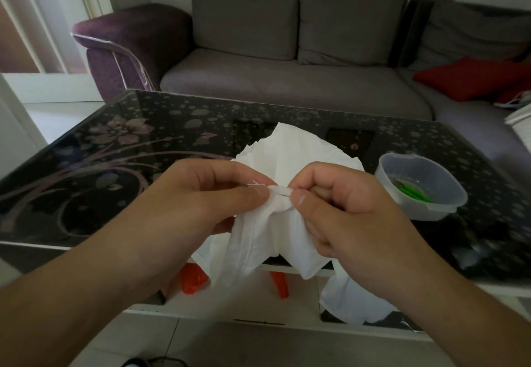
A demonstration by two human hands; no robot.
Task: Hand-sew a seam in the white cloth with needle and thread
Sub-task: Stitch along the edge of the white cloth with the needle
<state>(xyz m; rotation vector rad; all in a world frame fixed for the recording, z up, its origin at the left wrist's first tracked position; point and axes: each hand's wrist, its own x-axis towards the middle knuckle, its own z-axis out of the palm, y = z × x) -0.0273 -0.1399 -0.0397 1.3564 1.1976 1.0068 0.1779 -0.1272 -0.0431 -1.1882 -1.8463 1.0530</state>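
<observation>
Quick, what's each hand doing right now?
Left hand: pinching the white cloth at its folded edge.
Right hand: pinching the same cloth beside it.

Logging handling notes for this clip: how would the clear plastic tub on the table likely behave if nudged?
The tub looks thin-walled and nearly empty, so probably light. On the glossy glass table it would likely slide rather than tip, given its low, wide shape.

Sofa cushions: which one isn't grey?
The red cushion, lying on the sofa seat at the right. The other cushions are grey and stand upright against the backrest.
</observation>
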